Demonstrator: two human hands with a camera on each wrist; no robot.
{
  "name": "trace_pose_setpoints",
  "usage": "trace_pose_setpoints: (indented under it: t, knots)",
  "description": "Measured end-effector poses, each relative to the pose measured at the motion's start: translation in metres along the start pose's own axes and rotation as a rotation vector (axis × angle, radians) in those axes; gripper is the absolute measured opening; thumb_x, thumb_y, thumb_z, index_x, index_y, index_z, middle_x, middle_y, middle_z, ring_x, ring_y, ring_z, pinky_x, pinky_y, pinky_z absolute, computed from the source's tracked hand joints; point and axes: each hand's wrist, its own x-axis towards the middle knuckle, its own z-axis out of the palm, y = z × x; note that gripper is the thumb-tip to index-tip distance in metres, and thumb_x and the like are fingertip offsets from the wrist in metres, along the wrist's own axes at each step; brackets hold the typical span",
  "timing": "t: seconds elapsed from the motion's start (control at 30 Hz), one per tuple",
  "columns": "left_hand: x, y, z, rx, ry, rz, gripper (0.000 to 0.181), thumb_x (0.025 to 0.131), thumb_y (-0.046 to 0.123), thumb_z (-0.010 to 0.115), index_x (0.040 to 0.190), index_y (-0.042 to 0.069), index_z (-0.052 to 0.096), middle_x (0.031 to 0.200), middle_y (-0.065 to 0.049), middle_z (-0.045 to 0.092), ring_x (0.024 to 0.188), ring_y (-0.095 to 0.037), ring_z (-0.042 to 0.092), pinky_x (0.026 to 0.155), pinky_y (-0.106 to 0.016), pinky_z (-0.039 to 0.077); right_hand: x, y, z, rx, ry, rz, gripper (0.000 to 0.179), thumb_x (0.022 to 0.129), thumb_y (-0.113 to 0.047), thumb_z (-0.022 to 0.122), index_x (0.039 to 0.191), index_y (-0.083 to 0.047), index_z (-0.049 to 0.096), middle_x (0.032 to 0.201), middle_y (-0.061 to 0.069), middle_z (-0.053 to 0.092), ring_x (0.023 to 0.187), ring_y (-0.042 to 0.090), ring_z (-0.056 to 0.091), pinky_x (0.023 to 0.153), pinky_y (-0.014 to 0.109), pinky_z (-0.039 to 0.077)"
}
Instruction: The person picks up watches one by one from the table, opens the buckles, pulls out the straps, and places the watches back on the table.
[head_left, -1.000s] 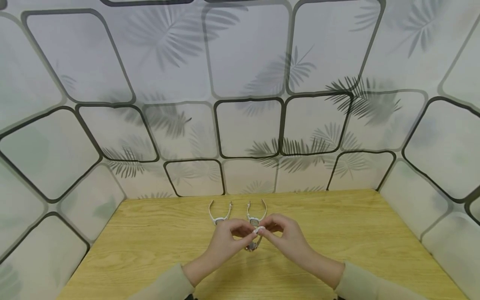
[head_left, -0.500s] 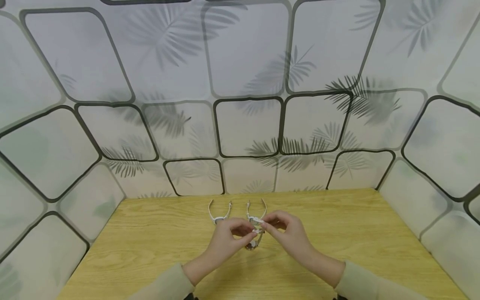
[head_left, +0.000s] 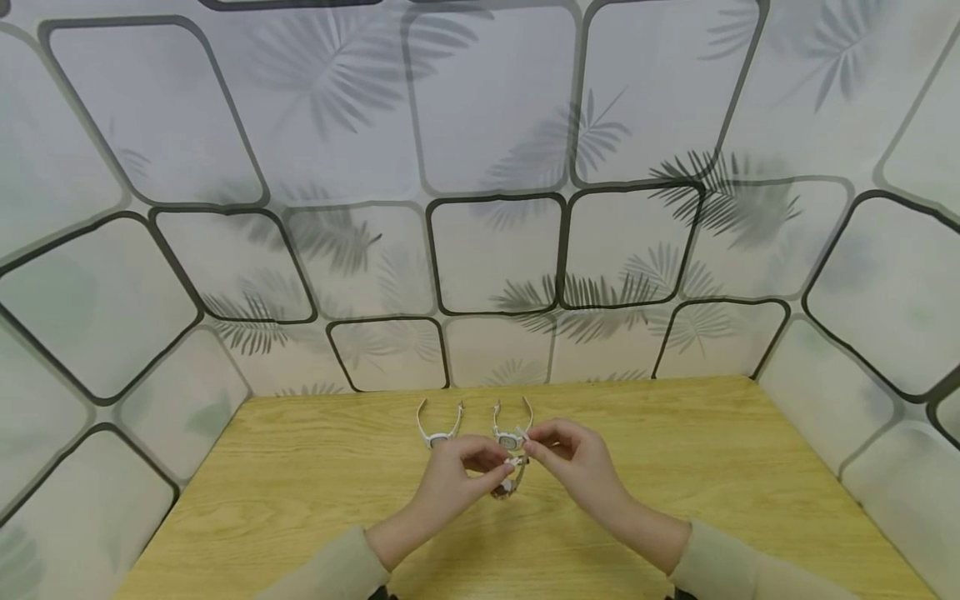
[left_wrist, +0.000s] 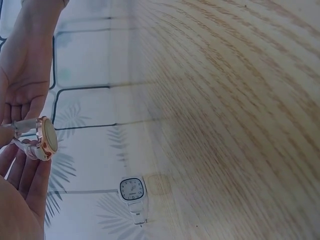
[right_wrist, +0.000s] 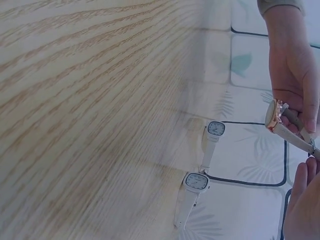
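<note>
A wristwatch with a rose-gold case (head_left: 504, 489) and a pale strap hangs between my two hands, above the table. My left hand (head_left: 459, 477) pinches its strap near the buckle, thumb and forefinger together. Slightly higher, my right hand (head_left: 576, 460) pinches a thin white strap end between thumb and fingertip. The left wrist view shows the watch's round case (left_wrist: 48, 137) side-on, both strap halves running to the fingers. Seen in the right wrist view, the strap (right_wrist: 292, 137) bends toward a small metal buckle (right_wrist: 313, 145). Fingers partly hide where the strap ends meet.
Behind my hands, two white watches lie with straps spread: one at left (head_left: 438, 438), another at right (head_left: 510, 440), close beyond my right fingertips. The wooden table (head_left: 300, 483) ends at a patterned cloth wall (head_left: 495, 350).
My right hand has drawn away from the left, moving a little right and back with the strap end in its fingers. The left hand stays in place.
</note>
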Motion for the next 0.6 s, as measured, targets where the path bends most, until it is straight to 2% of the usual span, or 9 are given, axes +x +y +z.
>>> trace_pose_setpoints:
  t: [0.2,0.43,0.6]
  knots:
    - [0.0002,-0.0008,0.0001,-0.009,-0.005,-0.010,0.009,0.096,0.008,0.080,0.101,0.000,0.080,0.091,-0.016,0.082,0.077,-0.017,0.079,0.072,-0.024,0.065,0.0000,-0.0013,-0.0010,0.055,-0.015,0.043,0.019,0.098,0.003,0.072,0.109,0.017,0.069,0.101,0.025,0.074,0.085,-0.001,0.070,0.080,0.017,0.062]
    - [0.0007,-0.0021,0.0009,0.005,-0.007,-0.009,0.008,0.094,0.009,0.081,0.099,0.002,0.080,0.092,-0.015,0.082,0.078,-0.013,0.078,0.073,-0.023,0.065,0.0001,0.0016,-0.0011,0.140,-0.031,0.025,0.020,0.099,0.005,0.070,0.110,0.021,0.066,0.096,-0.004,0.075,0.088,0.000,0.071,0.082,0.019,0.064]
    - [0.0004,-0.0019,0.0010,0.010,-0.005,-0.037,0.009,0.095,0.010,0.081,0.099,0.002,0.080,0.094,-0.014,0.082,0.080,-0.010,0.077,0.074,-0.022,0.064,0.0002,0.0011,-0.0008,0.155,-0.028,0.025,0.021,0.099,0.005,0.070,0.110,0.022,0.065,0.094,-0.009,0.074,0.089,0.001,0.071,0.083,0.019,0.064]
